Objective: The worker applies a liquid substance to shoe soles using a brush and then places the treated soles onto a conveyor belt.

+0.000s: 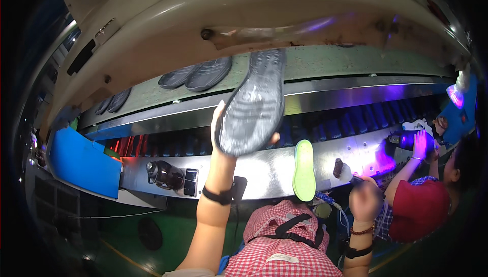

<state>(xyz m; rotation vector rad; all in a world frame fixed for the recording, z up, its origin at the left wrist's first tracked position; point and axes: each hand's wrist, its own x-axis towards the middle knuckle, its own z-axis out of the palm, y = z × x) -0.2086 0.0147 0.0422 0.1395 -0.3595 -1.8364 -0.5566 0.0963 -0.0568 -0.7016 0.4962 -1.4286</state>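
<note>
My left hand (pixel 215 134) holds up a dark grey shoe sole (pixel 252 109) by its near end, thumb along the left edge and a fingertip at the right. The sole's face looks shiny and wet, and its far end overlaps the green conveyor belt (pixel 315 63). In my right hand (pixel 364 201) is a brush (pixel 344 171) with pale and dark brown bristles, held apart from the sole above the bench's near edge. Between my hands a lime-green sole (pixel 304 171) lies flat on the metal bench (pixel 264 172).
Dark soles (pixel 208 73) lie on the belt under a beige machine hood (pixel 284 7). A dark bottle (pixel 165 174) and a phone (pixel 190 182) stand left on the bench, near a blue panel (pixel 84 162). At right, a co-worker in red (pixel 419 208) handles something under purple light.
</note>
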